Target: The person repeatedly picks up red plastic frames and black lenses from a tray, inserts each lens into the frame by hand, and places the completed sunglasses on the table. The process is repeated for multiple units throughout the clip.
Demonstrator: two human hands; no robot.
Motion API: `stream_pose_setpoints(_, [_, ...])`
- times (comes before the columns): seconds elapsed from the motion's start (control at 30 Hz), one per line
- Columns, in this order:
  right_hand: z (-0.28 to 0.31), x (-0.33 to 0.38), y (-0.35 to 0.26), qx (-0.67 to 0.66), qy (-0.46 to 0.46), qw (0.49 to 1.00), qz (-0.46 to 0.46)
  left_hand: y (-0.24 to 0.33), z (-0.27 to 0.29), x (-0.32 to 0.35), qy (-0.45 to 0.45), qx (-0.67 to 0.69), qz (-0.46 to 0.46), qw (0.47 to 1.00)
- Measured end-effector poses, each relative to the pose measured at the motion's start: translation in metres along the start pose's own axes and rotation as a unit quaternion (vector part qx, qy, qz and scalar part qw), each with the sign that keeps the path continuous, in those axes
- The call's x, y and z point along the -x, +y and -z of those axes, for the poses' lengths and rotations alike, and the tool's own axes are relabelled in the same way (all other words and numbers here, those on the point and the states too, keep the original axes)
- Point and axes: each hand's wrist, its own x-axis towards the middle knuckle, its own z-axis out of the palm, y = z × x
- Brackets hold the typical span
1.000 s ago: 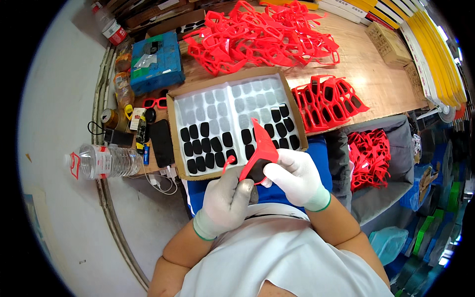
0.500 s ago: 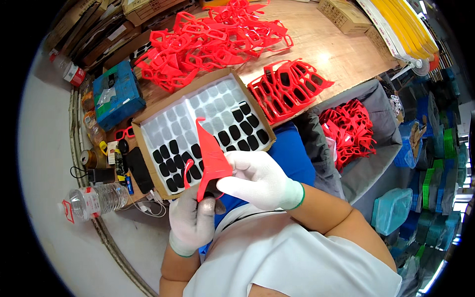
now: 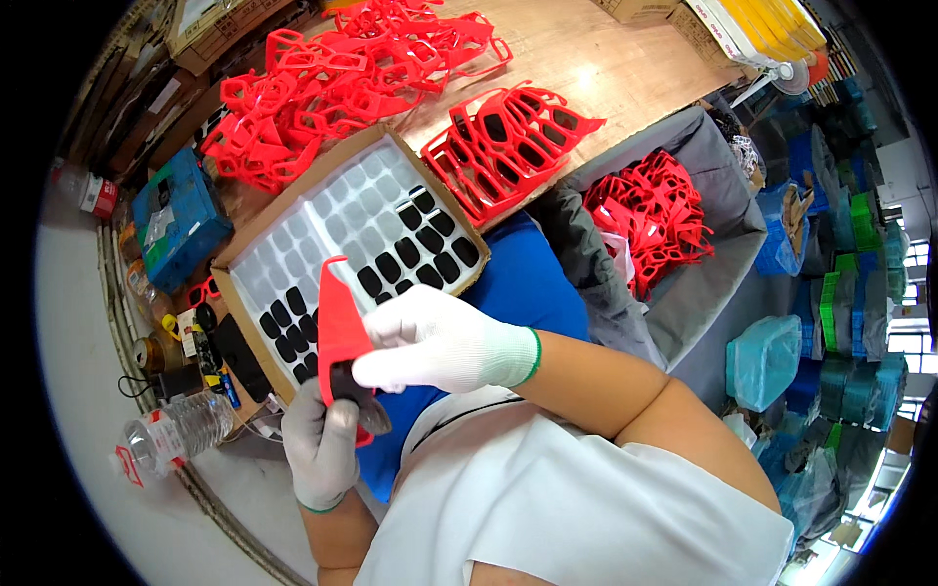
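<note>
A pair of red sunglasses [image 3: 342, 317] is held between my two gloved hands, tilted with one temple arm pointing up and away. A dark lens [image 3: 346, 382] shows at its front. My left hand [image 3: 322, 444] is closed round the lower part of the frame, thumb against it. My right hand [image 3: 425, 337] pinches the frame beside the lens, and its fingertips partly hide the front. Just beyond my hands lies a cardboard box [image 3: 244, 327] with rows of dark lenses [image 3: 428, 239], some under a whitish translucent cover.
Red frames [image 3: 342, 83] are heaped at the table's far side. Sunglasses with dark lenses [image 3: 508, 142] stand in a row right of the box. A grey-lined bin [image 3: 718, 264] holds more red frames. Left are a blue box [image 3: 176, 220], a phone [image 3: 239, 354] and a plastic bottle [image 3: 186, 430].
My hands and the sunglasses have turned, so the dark lens shows more. The whole scene has shifted left and slightly tilted in view. Both hands keep their hold.
</note>
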Motion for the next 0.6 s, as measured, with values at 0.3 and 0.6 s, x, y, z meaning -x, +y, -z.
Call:
stream_pose_setpoints(0.3, [-0.005, 0.009, 0.0, 0.211, 0.095, 0.965, 0.119, -0.002, -0.017, -0.003, 0.026, -0.165, -0.058, 0.984])
stream_pose_setpoints(0.6, [-0.016, 0.005, 0.02, -0.091, 0.078, 0.988, 0.094, 0.002, -0.007, -0.006, -0.01, -0.139, -0.02, 0.99])
